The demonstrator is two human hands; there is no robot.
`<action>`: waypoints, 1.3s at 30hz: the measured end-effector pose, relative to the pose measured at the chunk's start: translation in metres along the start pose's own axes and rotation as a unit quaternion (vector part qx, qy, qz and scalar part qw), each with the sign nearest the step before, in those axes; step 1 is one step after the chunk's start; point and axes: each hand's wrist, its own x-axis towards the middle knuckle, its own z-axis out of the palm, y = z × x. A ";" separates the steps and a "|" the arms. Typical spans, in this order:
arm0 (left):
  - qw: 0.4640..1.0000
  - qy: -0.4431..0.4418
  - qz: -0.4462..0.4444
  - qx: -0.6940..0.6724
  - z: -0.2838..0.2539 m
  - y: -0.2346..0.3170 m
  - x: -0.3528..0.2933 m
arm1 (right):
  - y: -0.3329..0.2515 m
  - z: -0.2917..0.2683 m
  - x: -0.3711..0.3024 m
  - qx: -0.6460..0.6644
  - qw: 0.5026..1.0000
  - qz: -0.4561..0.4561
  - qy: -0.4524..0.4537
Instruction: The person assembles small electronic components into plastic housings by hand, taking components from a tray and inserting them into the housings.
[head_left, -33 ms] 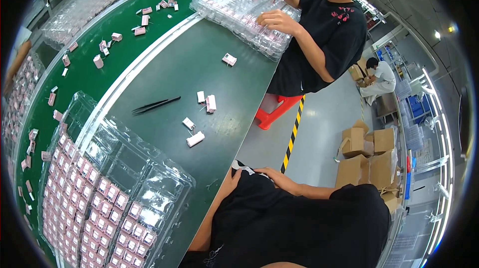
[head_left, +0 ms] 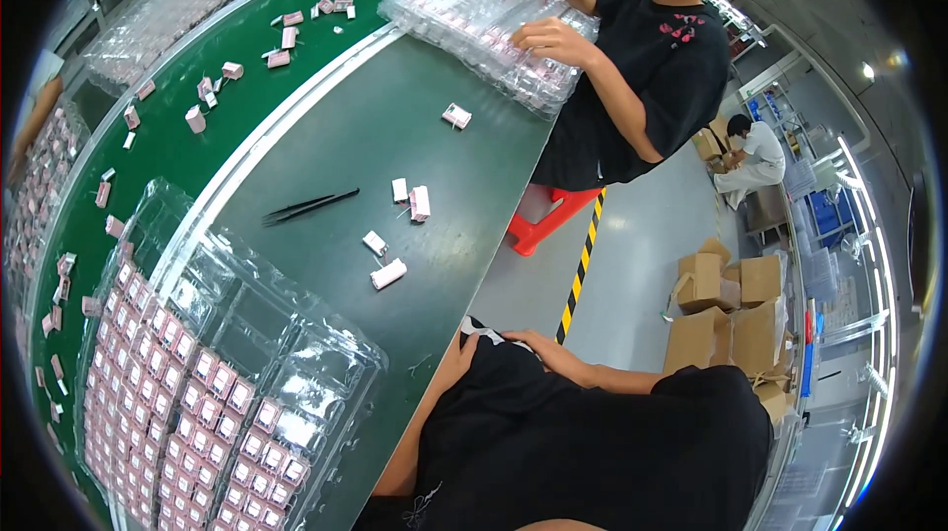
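My left hand (head_left: 458,361) rests at the hem of my black shirt (head_left: 592,442), just off the table edge. Most of its fingers are hidden by the cloth. My right hand (head_left: 553,351) lies over the same hem with its fingers stretched out, holding nothing that I can see. A black-and-white patterned patch of cloth (head_left: 482,327) shows between the hands. On the green table (head_left: 326,146) lie black tweezers (head_left: 311,206), a pink-and-white block-shaped part (head_left: 389,274) and several similar small parts. A clear plastic tray (head_left: 326,363), partly filled with rows of such parts, sits to the left.
Beyond a metal rail, a green conveyor belt (head_left: 168,151) carries scattered parts. A co-worker (head_left: 642,67) reaches over stacked clear trays (head_left: 474,27) at the far end. A red stool (head_left: 541,225), yellow-black floor tape (head_left: 581,269) and cardboard boxes (head_left: 726,333) are to the right.
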 end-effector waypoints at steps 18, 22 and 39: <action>0.992 -0.019 0.006 0.125 -0.027 0.049 -0.003 | -0.146 -0.115 0.096 -0.181 0.817 -0.448 0.315; 0.986 -0.150 0.059 0.047 -0.059 0.096 -0.011 | -0.201 -0.094 0.131 -0.191 0.858 -0.401 0.259; 0.892 0.242 -0.015 -0.382 -0.173 0.200 -0.052 | -0.313 -0.013 0.132 0.093 0.742 -0.659 -0.081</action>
